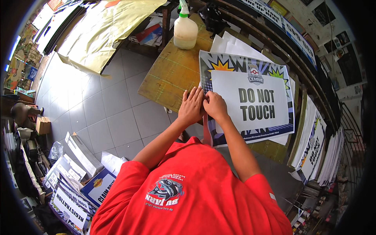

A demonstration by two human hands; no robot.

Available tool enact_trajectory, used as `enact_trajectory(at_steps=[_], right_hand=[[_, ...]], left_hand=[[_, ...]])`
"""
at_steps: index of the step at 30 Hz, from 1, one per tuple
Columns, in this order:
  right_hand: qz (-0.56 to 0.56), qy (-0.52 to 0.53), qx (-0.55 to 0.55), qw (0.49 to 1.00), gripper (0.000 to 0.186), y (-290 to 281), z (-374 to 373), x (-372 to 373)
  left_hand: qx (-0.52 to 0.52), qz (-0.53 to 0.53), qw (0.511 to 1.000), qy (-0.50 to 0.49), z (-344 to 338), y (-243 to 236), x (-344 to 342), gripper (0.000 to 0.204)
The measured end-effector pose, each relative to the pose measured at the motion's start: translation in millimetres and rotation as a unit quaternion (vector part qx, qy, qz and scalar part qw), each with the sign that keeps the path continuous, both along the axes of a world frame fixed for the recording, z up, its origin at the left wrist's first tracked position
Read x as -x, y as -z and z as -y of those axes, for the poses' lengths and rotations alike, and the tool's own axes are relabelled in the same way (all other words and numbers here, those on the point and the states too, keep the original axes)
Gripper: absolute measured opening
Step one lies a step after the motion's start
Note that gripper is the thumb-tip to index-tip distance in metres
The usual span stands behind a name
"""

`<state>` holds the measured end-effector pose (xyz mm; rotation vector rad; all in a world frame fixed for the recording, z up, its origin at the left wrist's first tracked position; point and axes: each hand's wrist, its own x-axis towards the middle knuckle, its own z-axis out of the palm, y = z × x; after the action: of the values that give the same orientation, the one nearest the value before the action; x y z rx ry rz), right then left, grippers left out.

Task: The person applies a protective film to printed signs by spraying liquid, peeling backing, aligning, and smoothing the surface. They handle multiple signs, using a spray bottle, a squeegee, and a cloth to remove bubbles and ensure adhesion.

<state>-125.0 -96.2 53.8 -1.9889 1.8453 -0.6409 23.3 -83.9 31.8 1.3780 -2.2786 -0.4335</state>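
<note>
A large printed sign (250, 103) with a white panel, dark lettering and a patterned border lies on the worn wooden board (156, 84) in front of me. My left hand (191, 106) rests beside the sign's left edge with fingers stretched out. Right next to it, my right hand (216, 105) is curled closed on that left edge, its fingertips mostly hidden. White sheets (231, 45) stick out from beneath the sign. A spray bottle (185, 31) with a green collar and pale liquid stands at the board's far end.
A yellowish sheet (102, 31) covers a surface at the far left, above grey floor tiles (98, 102). Similar signs (313, 147) stand upright at the right. More boards (70, 207) and a cardboard box (43, 125) crowd the left. Dark rails (290, 58) run along the far right.
</note>
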Motion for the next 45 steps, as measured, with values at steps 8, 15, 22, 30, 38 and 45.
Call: enact_trajectory(at_steps=[8,15,22,30,38,45], right_hand=[[0.070,0.069,-0.077,0.992,0.016,0,-2,9],[0.103,0.105,-0.068,0.987,0.015,6,-2,17],[0.084,0.038,-0.004,0.996,0.016,6,-8,23],[-0.046,-0.037,0.033,0.998,0.018,-5,-17,10],[0.031,-0.022,0.059,0.998,0.016,1,-19,25],[0.101,0.013,0.076,0.992,0.015,-6,-18,30]], left_hand=[[0.044,0.061,0.997,-0.006,-2,3,3,0.073],[0.037,0.071,0.997,-0.010,-2,6,5,0.075],[0.039,0.088,0.995,0.011,5,0,8,0.070],[0.082,0.074,0.994,0.004,20,-3,7,0.078],[0.052,0.031,0.998,0.006,30,-5,5,0.095],[0.055,0.034,0.998,0.024,35,-4,4,0.097]])
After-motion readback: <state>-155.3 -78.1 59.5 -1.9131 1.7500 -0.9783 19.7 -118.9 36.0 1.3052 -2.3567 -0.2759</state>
